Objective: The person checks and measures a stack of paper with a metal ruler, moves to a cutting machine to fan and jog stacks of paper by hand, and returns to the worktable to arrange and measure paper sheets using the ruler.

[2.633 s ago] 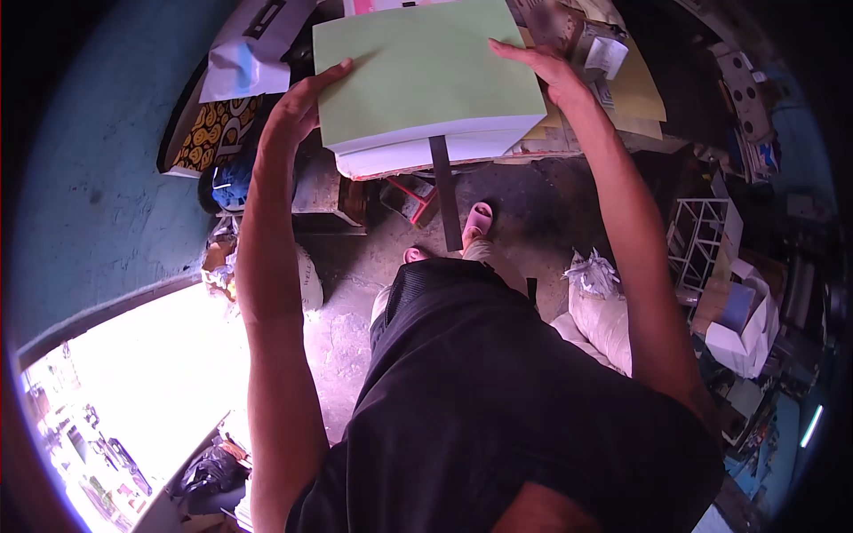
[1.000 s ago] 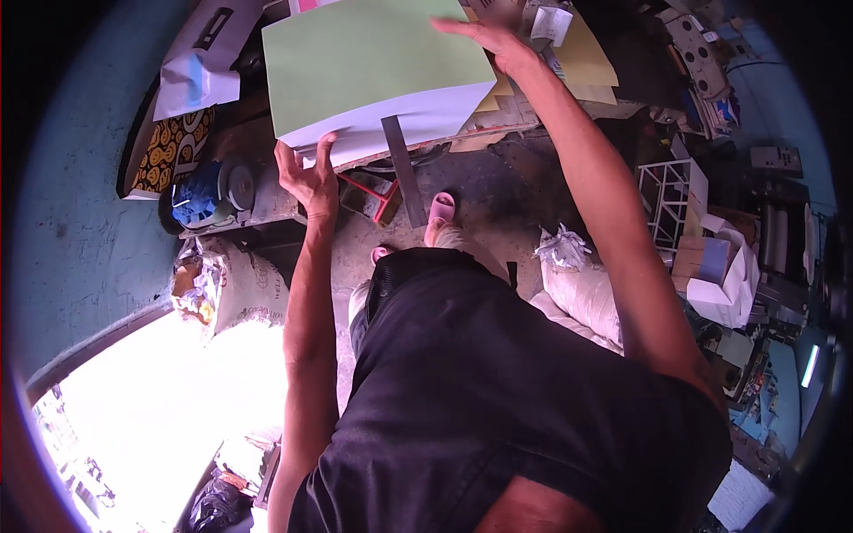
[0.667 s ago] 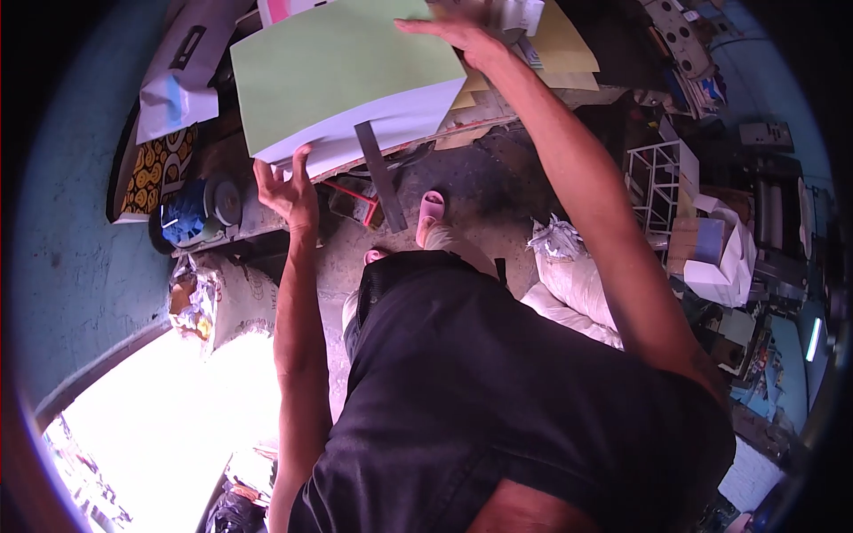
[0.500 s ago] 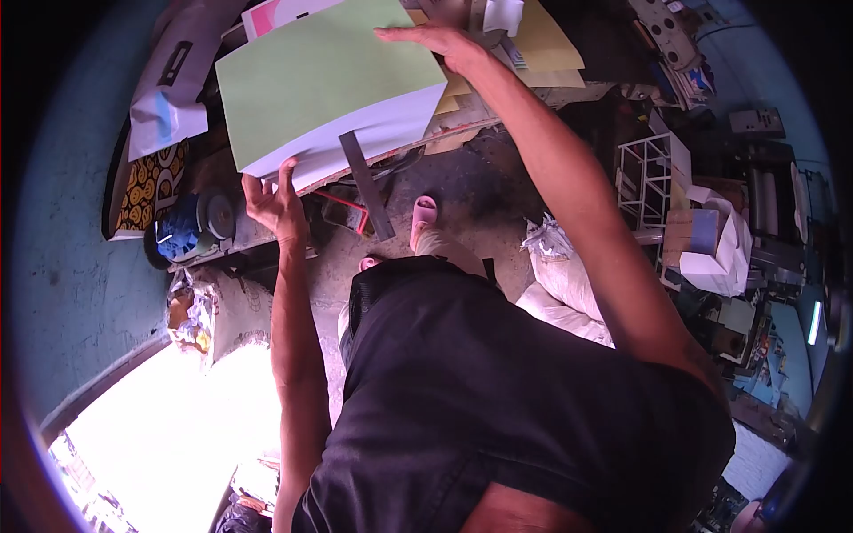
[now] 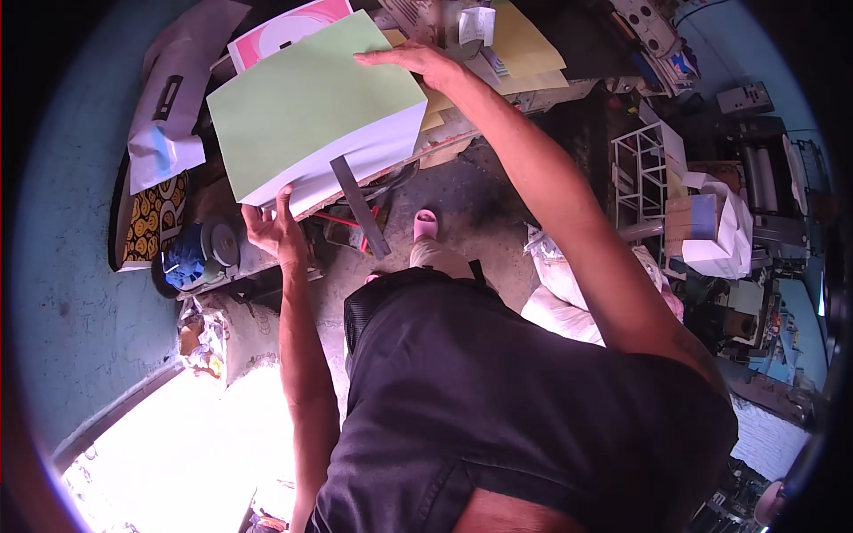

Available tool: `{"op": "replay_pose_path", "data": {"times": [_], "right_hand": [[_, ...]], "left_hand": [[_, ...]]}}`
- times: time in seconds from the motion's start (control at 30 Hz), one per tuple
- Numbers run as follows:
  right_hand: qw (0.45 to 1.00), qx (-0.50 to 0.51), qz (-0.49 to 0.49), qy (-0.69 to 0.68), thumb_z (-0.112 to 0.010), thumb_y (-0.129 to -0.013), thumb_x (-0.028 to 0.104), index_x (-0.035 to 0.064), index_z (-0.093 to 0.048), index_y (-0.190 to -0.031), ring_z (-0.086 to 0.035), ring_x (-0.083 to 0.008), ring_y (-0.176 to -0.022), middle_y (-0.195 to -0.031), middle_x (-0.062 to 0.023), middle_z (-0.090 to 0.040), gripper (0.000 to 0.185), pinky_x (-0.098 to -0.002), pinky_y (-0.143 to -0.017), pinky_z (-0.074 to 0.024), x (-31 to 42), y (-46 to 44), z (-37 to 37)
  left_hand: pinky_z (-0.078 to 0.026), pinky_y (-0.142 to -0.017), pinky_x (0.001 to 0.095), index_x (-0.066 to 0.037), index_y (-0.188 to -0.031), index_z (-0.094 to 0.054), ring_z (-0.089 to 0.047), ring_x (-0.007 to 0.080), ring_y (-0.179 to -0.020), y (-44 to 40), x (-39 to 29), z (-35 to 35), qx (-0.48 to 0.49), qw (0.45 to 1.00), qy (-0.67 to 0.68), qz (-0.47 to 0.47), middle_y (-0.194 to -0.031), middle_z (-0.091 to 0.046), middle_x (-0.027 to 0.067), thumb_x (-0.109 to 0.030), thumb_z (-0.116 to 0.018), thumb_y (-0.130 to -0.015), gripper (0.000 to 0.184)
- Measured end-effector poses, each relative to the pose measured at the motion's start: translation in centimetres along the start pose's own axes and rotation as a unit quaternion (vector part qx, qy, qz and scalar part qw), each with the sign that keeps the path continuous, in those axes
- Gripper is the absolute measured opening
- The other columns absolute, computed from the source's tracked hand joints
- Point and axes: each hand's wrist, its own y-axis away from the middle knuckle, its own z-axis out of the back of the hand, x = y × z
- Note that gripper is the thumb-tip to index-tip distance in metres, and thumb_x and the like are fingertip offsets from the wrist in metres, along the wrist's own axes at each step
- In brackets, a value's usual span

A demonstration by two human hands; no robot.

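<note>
Left hand (image 5: 277, 233) touches the seven o'clock corner, right hand (image 5: 419, 60) the two o'clock edge, of a green sheet (image 5: 306, 107) over white paper (image 5: 378, 142), at eleven o'clock; grip cannot be confirmed. Apparent step: positioning both; next move calls for level support.

Pale green sheet (image 5: 311, 107), white paper (image 5: 388, 145), pink sandal (image 5: 426, 224)
</note>
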Motion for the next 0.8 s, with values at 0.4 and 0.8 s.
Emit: {"op": "replay_pose_path", "data": {"times": [0.4, 0.8], "right_hand": [[0.999, -0.038, -0.004, 0.035, -0.085, -0.063, 0.054, 0.0047, -0.073, -0.112, -0.059, -0.0258, -0.116, -0.120, -0.0139, -0.067, 0.071, -0.0366, -0.102, -0.0397, 0.8, 0.4, 0.0], [0.998, -0.051, -0.043, 0.008, -0.082, -0.071, 0.050, -0.0036, -0.073, -0.100, -0.067, -0.0189, -0.092, -0.099, -0.0136, -0.073, 0.061, -0.0316, -0.088, -0.0484, 0.8, 0.6, -0.2]], "left_hand": [[-0.027, -0.110, 0.0528, -0.006, -0.139, -0.045, -0.040, 0.0297, -0.135, -4.3, -7.5, 3.5, 0.008, 0.983, -0.058, -0.174, -0.143, -0.046, 0.0137, -0.036, -0.069, -0.089, 0.063], [-0.035, -0.103, 0.0519, -0.011, -0.136, -0.043, -0.041, 0.0407, -0.125, -12.5, -7.1, -3.5, 0.304, 0.763, -0.487, -0.298, -0.137, -0.043, 0.0216, -0.040, -0.049, -0.098, 0.048]]}}
